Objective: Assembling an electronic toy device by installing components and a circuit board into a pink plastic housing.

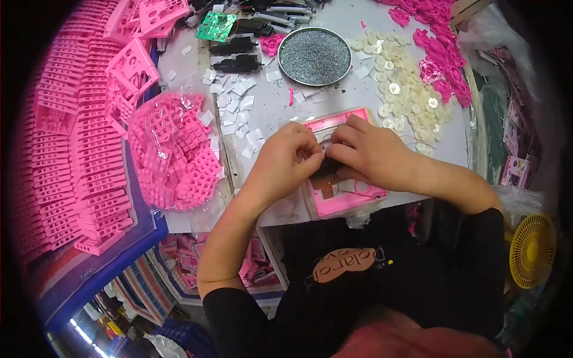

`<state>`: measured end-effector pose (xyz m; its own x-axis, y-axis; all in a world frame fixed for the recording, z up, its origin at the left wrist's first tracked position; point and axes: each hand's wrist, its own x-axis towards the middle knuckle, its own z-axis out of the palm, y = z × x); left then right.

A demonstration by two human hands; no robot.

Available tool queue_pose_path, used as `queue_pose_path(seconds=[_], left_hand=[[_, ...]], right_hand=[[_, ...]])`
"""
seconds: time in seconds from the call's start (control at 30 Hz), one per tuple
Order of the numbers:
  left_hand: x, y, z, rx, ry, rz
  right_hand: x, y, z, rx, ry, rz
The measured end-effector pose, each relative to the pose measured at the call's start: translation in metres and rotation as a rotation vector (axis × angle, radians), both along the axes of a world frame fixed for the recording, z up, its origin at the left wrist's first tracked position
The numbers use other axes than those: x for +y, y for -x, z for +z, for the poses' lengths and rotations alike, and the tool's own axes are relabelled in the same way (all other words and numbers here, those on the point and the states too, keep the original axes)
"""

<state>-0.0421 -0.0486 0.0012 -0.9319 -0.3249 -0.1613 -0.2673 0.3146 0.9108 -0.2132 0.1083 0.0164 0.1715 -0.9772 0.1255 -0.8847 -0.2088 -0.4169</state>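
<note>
Work piece: a flat pink plastic housing (349, 194) lies on the counter (334, 95) at its near edge, directly under my two hands.
Left hand: my left hand (286, 156) rests on the housing's left part, fingers curled tight and pinched on a small part I cannot make out.
Right hand: my right hand (367, 152) covers the housing's far middle, fingers bent closed and meeting the left fingertips over a dark brown piece (325, 179) set in the shell.
Position relative to fingers: the housing touches both hands from below; its near right corner shows free of them.
Handling: I judge the shell light, stiff and smooth, likely to slide on the counter; its thin walls may crack if bent, so I would hold it by the outer rim.
Far centre: a round metal tray of small grey parts (314, 56).
Far right: cream round discs (400, 89) and pink ring parts (441, 53).
Left: a clear bag of pink frames (176, 158), stacked pink frames (77, 143) beyond it.
Far left: a green circuit board (216, 26).
</note>
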Motion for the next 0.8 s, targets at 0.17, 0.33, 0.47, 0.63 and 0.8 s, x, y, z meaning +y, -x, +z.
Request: queue_pose_path(seconds=[0.17, 0.33, 0.47, 0.63, 0.8], left_hand=[[0.001, 0.003, 0.000, -0.007, 0.153, -0.015], [0.012, 0.003, 0.008, 0.027, 0.333, -0.014], [0.014, 0.006, 0.007, 0.050, 0.386, -0.028], [0.009, 0.009, 0.010, 0.052, 0.468, -0.119], [-0.042, 0.073, 0.012, 0.061, 0.659, 0.088]], right_hand=[[0.003, -0.003, -0.001, 0.003, 0.038, 0.015], [0.007, -0.005, -0.004, 0.088, 0.113, 0.040], [0.014, -0.021, 0.007, 0.286, 0.108, -0.014], [0.014, -0.013, 0.012, 0.135, 0.022, 0.007], [0.023, 0.001, 0.021, -0.082, -0.009, -0.057]])
